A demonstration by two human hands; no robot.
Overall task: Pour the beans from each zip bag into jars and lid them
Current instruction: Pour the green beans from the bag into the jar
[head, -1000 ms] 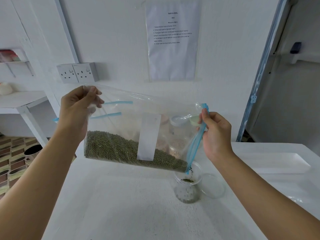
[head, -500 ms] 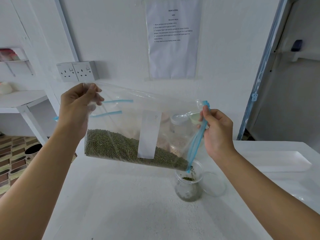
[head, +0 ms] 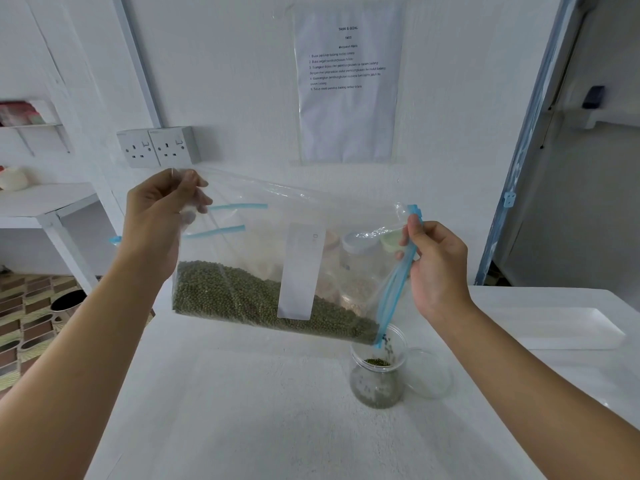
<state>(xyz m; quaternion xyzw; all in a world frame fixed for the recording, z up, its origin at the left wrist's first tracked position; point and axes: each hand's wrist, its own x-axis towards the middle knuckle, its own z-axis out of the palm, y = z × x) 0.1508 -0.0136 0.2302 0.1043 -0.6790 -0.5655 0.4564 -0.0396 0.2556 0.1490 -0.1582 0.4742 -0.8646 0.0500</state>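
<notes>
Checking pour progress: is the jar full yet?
Partly full: green beans reach near the shoulder of the lidless jar, below its rim.

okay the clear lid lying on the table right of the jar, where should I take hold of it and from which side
Probably by the rim of the clear lid, from above on its right side. It lies flat on the table close beside the open jar, and the zip bag hangs over the jar's left, so the right edge is freest for a pinch grip.
</notes>
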